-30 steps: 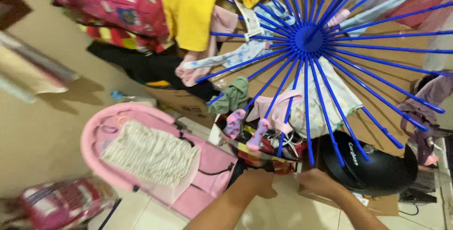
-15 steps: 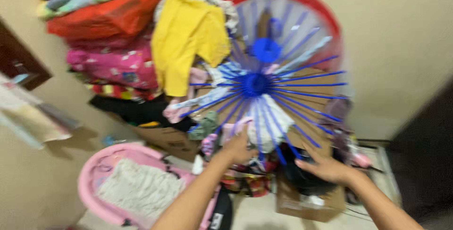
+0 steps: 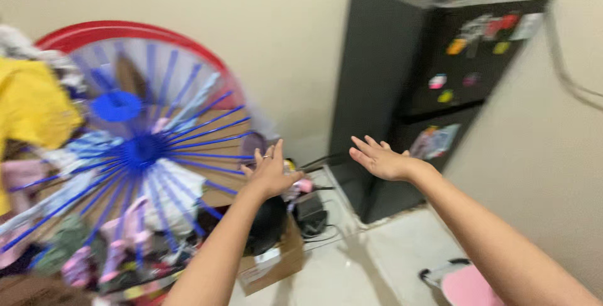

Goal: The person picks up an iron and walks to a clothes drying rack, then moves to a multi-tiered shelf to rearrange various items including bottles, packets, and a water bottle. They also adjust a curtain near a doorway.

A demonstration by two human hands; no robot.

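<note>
My left hand [image 3: 271,171] is raised with its fingers spread and holds nothing. It hovers just right of a blue spoked clothes-drying rack [image 3: 141,151] hung with small garments. My right hand [image 3: 379,157] is also open and empty, palm up, in front of a dark grey refrigerator [image 3: 427,86]. A yellow shirt [image 3: 30,110] hangs at the rack's left side. The picture is blurred by motion.
A red round tub [image 3: 135,32] leans on the wall behind the rack. Under my left arm lie a black helmet [image 3: 269,224] and a cardboard box [image 3: 276,265]. Cables trail on the tiled floor [image 3: 370,262]. A pink object [image 3: 468,286] shows at the bottom right.
The view has swung right, from the rack and pink baby seat to the refrigerator. Both hands rose from below the rack and now hang open in the air.
</note>
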